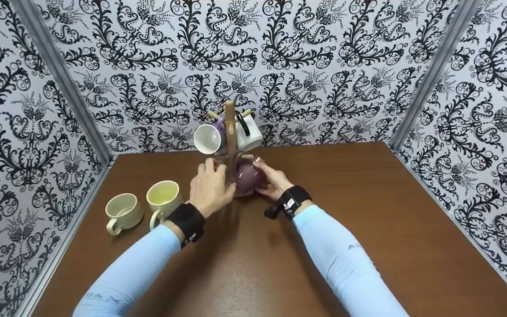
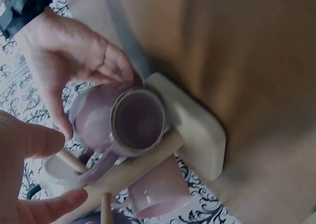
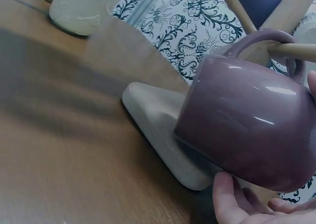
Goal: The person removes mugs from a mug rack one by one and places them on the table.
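Note:
My right hand (image 1: pixel 275 179) grips a mauve mug (image 1: pixel 249 177) low on the right of a wooden mug tree (image 1: pixel 230 127). In the right wrist view, the mug's handle (image 3: pixel 266 35) is around a wooden peg (image 3: pixel 296 52); the mug lies tilted sideways above the base (image 3: pixel 163 120). My left hand (image 1: pixel 209 187) is at the tree's left side. Its thumb and finger are spread apart near the post in the left wrist view, with nothing visibly held. A lighter pink mug (image 2: pixel 160 189) is behind the post there.
Higher on the tree hang a white mug (image 1: pixel 207 139), a white mug with a dark handle (image 1: pixel 250 134) and a partly hidden purple mug (image 1: pixel 222 125). Left on the brown table (image 1: pixel 368 229) stand a cream mug (image 1: pixel 126 215) and a yellow-lined mug (image 1: pixel 165 200). Patterned walls enclose the table.

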The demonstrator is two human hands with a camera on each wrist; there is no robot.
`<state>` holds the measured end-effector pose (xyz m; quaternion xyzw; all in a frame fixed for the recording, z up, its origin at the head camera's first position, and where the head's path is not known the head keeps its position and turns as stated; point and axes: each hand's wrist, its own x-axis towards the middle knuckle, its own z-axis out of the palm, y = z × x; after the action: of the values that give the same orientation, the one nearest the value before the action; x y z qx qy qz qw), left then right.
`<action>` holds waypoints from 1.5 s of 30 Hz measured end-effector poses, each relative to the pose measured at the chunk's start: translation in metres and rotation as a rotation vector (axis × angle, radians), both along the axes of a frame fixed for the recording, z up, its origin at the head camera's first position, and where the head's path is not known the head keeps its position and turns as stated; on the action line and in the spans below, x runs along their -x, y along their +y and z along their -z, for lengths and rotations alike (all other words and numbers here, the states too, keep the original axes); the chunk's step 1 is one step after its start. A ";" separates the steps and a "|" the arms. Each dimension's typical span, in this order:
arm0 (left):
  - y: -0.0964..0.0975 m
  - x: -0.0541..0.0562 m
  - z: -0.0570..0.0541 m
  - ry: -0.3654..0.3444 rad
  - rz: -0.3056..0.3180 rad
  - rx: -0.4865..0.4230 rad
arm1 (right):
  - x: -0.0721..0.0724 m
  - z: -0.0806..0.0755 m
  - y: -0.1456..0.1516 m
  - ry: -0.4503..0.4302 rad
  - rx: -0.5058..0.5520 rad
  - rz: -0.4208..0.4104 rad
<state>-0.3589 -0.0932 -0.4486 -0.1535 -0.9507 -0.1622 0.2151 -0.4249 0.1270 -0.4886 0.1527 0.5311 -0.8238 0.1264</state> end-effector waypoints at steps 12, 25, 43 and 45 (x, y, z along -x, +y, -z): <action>0.014 -0.007 0.030 -0.018 0.015 0.069 | 0.008 0.007 -0.009 -0.018 0.045 0.035; 0.016 -0.012 0.043 -0.140 0.005 0.151 | -0.004 0.000 -0.013 -0.023 0.021 0.035; 0.009 -0.011 0.048 -0.145 0.032 0.103 | 0.004 0.003 -0.019 0.108 0.170 0.154; 0.009 -0.010 0.048 -0.144 0.023 0.111 | 0.005 0.002 -0.021 0.148 0.182 0.174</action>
<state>-0.3485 -0.0845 -0.4970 -0.1642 -0.9694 -0.1226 0.1355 -0.4304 0.1057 -0.4909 0.1247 0.4467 -0.8855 0.0284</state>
